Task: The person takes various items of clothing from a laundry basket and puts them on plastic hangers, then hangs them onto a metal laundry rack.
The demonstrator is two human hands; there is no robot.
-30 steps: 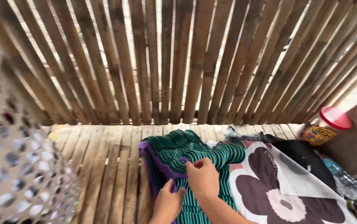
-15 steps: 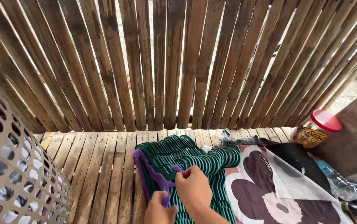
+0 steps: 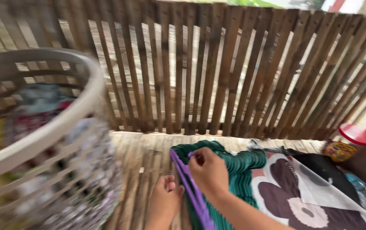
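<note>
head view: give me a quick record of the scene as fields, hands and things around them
right hand: pinching the hook end of a purple plastic hanger
left hand: beside the hanger's lower part, grip unclear
under hanger: stack of green plastic hangers
left side: white perforated plastic laundry basket with clothes, blurred
right side: cream cloth with brown flower print
floor: bamboo slats

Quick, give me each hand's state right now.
Left hand: fingers curled, resting beside the purple hanger; whether it grips cannot be told.
Right hand: closed, pinching the purple hanger above the green hangers.
</note>
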